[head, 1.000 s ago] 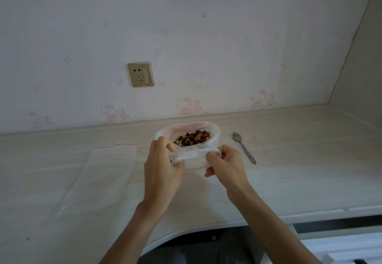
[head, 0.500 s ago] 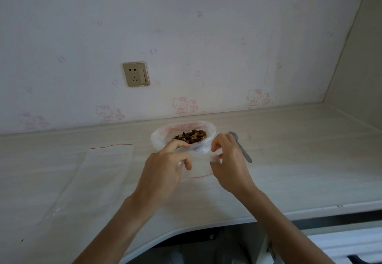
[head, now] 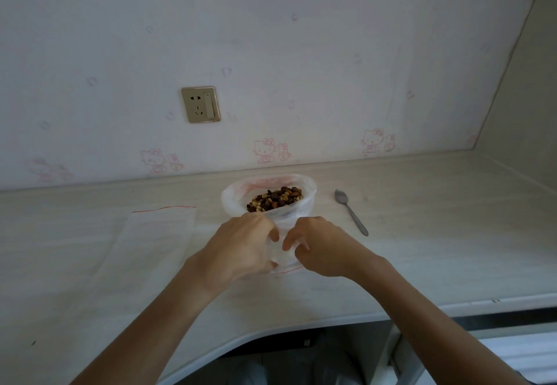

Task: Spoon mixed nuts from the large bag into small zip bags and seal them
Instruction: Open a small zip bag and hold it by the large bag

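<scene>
The large clear bag (head: 235, 201) stands open at the middle of the counter, its rim rolled down, with mixed nuts (head: 275, 199) showing inside. In front of it a small zip bag (head: 283, 259) with a red seal line is held between both hands. My left hand (head: 241, 246) grips its left side with curled fingers. My right hand (head: 316, 246) pinches its right side. A metal spoon (head: 351, 211) lies on the counter to the right of the large bag, untouched.
A flat empty zip bag (head: 156, 243) with a red seal line lies on the counter to the left. The pale counter (head: 437, 234) meets the wall behind and a side wall at right. A wall socket (head: 200, 104) sits above.
Both hands have come down from the large bag's rim to the small zip bag in front of it and closed in on it. The spoon has not moved.
</scene>
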`<state>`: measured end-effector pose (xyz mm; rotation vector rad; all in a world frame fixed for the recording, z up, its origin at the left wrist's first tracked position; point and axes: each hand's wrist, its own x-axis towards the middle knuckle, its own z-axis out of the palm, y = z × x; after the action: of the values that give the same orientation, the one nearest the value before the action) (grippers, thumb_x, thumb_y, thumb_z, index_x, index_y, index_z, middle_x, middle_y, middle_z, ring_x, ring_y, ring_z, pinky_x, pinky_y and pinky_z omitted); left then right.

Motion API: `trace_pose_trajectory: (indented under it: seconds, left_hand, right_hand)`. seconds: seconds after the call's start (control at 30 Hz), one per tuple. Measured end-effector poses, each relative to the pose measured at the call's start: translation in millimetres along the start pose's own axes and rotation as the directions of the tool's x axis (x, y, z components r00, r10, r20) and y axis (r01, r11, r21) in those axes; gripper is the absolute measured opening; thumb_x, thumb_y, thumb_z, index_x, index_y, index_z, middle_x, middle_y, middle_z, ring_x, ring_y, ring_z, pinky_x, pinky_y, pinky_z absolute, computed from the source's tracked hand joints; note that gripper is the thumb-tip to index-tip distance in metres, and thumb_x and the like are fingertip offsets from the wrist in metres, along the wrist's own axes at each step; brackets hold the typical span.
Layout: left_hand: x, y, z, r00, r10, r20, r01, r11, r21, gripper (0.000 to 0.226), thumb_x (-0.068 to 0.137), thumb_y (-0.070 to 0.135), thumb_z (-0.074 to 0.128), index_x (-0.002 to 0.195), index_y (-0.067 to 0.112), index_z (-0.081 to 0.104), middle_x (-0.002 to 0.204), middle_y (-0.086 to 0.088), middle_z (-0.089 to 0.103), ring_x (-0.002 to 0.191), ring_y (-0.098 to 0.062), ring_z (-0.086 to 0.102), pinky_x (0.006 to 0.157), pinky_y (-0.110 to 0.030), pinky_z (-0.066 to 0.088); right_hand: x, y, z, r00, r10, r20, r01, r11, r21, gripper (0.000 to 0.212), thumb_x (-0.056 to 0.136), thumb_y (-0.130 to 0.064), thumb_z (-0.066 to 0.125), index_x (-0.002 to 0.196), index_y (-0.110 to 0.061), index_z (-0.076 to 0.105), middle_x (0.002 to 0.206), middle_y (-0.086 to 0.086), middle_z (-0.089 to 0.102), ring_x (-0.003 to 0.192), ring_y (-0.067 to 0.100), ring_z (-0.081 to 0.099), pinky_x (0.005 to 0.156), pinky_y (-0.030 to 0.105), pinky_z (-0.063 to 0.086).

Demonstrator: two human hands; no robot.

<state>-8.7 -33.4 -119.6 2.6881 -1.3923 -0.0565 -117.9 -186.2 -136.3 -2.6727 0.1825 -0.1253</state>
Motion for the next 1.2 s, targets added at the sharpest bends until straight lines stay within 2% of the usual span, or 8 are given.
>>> trace_pose_trajectory:
  seconds: [0.13, 0.3, 0.53, 0.63, 0.83, 1.03, 1.17, 1.2]
  left_hand:
    - [10, -7, 9, 0.993, -0.013, 0.114, 0.01, 1.0, 0.026, 0.067, 0.064, 0.06, 0.09, 0.123, 0.043, 0.062, 0.129, 0.013, 0.057, 0.104, -0.015, 0.059, 0.076, -0.027, 0.04]
    - [14, -20, 21, 0.993, -0.007, 0.121, 0.007, 1.0, 0.007, 0.066, 0.058, 0.082, 0.076, 0.112, 0.049, 0.061, 0.109, 0.024, 0.05, 0.09, -0.008, 0.054, 0.066, -0.024, 0.036]
    - [5, -47, 43, 0.999, 0.009, 0.039, 0.005, 0.941, -0.339, 0.063, 0.048, 0.094, 0.065, 0.102, 0.062, 0.063, 0.101, 0.026, 0.056, 0.088, 0.008, 0.055, 0.076, -0.023, 0.047]
    - [6, -52, 55, 0.998, 0.0, -0.068, -0.033, 0.869, -0.493, 0.063, 0.046, 0.095, 0.071, 0.098, 0.058, 0.071, 0.097, 0.026, 0.056, 0.087, 0.014, 0.052, 0.07, -0.015, 0.039]
    - [5, -48, 68, 0.976, -0.038, -0.215, -0.111, 0.764, -0.636, 0.058, 0.053, 0.085, 0.078, 0.097, 0.048, 0.078, 0.095, 0.016, 0.064, 0.073, 0.003, 0.053, 0.065, -0.014, 0.04]
    - [2, -48, 60, 0.927, -0.252, -0.278, -0.103, 0.541, -0.835, 0.036, 0.073, 0.068, 0.08, 0.097, 0.042, 0.08, 0.1, 0.016, 0.076, 0.077, -0.001, 0.062, 0.071, -0.015, 0.049]
    - [3, -61, 57, 0.861, -0.4, -0.313, -0.105, 0.464, -0.88, 0.0, 0.091, 0.032, 0.079, 0.091, 0.032, 0.079, 0.084, 0.017, 0.075, 0.071, -0.001, 0.064, 0.066, -0.009, 0.047]
    - [4, -65, 57, 0.854, -0.412, -0.318, -0.101, 0.469, -0.877, 0.005, 0.093, 0.026, 0.078, 0.09, 0.03, 0.078, 0.078, 0.016, 0.073, 0.066, -0.001, 0.062, 0.061, -0.008, 0.045]
  right_hand:
    - [7, 2, -5, 0.996, 0.051, 0.077, -0.043, 0.993, -0.11, 0.021, 0.091, -0.024, 0.068, 0.109, -0.023, 0.078, 0.115, -0.005, 0.067, 0.102, 0.016, 0.064, 0.081, 0.024, 0.05]
    - [11, 9, -8, 0.987, 0.029, 0.159, -0.001, 0.985, -0.175, 0.026, 0.089, -0.038, 0.074, 0.112, -0.027, 0.075, 0.108, -0.01, 0.055, 0.109, 0.013, 0.055, 0.09, 0.03, 0.043]
    - [9, 32, 4, 0.998, 0.017, 0.061, -0.013, 0.998, -0.064, 0.027, 0.081, -0.055, 0.077, 0.103, -0.04, 0.074, 0.109, -0.008, 0.055, 0.103, 0.011, 0.046, 0.086, 0.03, 0.041]
    - [8, 42, 9, 1.0, 0.03, 0.009, -0.029, 0.999, -0.017, 0.025, 0.079, -0.059, 0.078, 0.099, -0.044, 0.074, 0.111, -0.008, 0.054, 0.108, 0.014, 0.045, 0.097, 0.034, 0.04]
    - [3, 50, 18, 0.989, 0.031, -0.144, -0.003, 0.982, 0.191, 0.014, 0.08, -0.045, 0.083, 0.091, -0.036, 0.08, 0.105, -0.013, 0.058, 0.107, 0.011, 0.051, 0.102, 0.037, 0.041]
    - [5, 47, 15, 0.918, 0.256, -0.303, 0.002, 0.761, 0.649, 0.01, 0.094, -0.027, 0.075, 0.097, -0.021, 0.082, 0.097, -0.01, 0.077, 0.085, -0.004, 0.067, 0.073, 0.007, 0.048]
    - [7, 65, 2, 0.777, 0.374, -0.507, -0.127, 0.881, 0.456, 0.024, 0.094, -0.018, 0.068, 0.077, -0.003, 0.075, 0.067, 0.005, 0.069, 0.067, 0.002, 0.063, 0.06, 0.004, 0.039]
    - [8, 71, -4, 0.757, 0.395, -0.521, -0.193, 0.897, 0.398, 0.028, 0.094, -0.02, 0.066, 0.073, -0.003, 0.072, 0.062, 0.005, 0.064, 0.064, 0.003, 0.061, 0.053, 0.007, 0.037]
